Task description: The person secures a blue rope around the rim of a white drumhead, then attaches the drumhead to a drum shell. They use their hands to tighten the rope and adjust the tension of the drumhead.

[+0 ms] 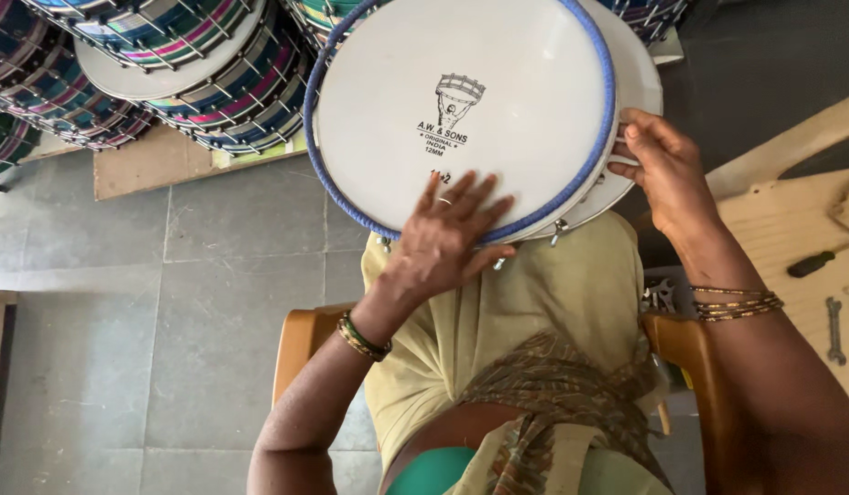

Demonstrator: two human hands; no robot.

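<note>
One round white drumhead with a blue-wrapped rim (479, 82) fills the top middle of the view, resting on the person's lap and tilted up toward them. Its skin is smooth and pale, with a small black printed emblem and lines of lettering near the centre. Beneath it a second white rim juts out on the right side, and small metal hooks hang from the lower edge.

The left hand (443, 240) lies flat on the lower part of the skin, fingers spread and open, a ring on one finger and green and gold bangles at the wrist. The right hand (667, 174) is curled over the drum's right edge, fingers closed on the rim there, with thin gold bangles on the forearm. The two hands are well apart.

The person sits on an orange-brown chair (301, 344) over a grey tiled floor (168, 321). Stacked drums with striped multicoloured bodies (186, 64) lie behind, top left. A pale wooden desk (791, 229) at right carries a metal spanner (834, 330) and a dark-handled screwdriver (811, 264).
</note>
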